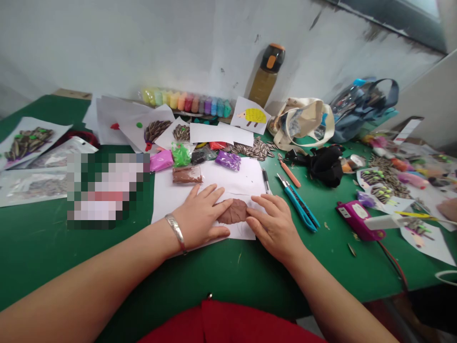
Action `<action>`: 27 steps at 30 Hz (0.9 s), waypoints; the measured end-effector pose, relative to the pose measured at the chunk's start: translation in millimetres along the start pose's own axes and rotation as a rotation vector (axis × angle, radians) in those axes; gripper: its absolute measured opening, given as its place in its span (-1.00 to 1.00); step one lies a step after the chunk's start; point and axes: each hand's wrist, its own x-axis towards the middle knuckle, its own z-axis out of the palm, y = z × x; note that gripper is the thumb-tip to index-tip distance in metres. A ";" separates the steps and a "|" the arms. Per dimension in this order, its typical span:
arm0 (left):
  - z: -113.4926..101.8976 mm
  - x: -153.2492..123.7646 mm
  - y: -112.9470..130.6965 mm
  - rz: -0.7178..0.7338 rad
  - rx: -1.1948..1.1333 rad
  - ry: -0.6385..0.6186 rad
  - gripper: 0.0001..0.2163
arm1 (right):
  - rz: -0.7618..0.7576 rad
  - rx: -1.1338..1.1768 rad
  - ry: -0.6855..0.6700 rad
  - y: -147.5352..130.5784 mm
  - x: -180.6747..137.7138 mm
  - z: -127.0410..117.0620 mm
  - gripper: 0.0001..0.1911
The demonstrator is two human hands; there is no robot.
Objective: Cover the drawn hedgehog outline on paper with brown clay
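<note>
A flattened oval of brown modelling clay point(233, 212) lies on white paper point(166, 197) in front of me. My left hand point(200, 214) rests on the paper with its fingers spread, the index fingertip touching the clay's left edge. From the other side my right hand point(274, 224) reaches in, fingers stretched out and its fingertips at the clay's right edge. Neither hand grips anything. Just beyond my left hand sits a packet of brown clay point(187, 175). A purple clay packet point(228, 161) lies at the paper's far side.
To the right lie a pen point(266, 181), a turquoise utility knife point(299, 204) and an orange tool point(290, 172). Sunflower seeds point(257, 148) are heaped behind the paper. A bottle point(266, 74) stands against the wall. A purple device point(359, 220) trails a cable. Another person's hand point(448, 208) shows far right.
</note>
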 end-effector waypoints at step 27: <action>-0.4 0.0 0.2 -0.005 -0.003 -0.007 -0.36 | -0.081 0.106 -0.072 6.9 -2.0 -10.7 -0.73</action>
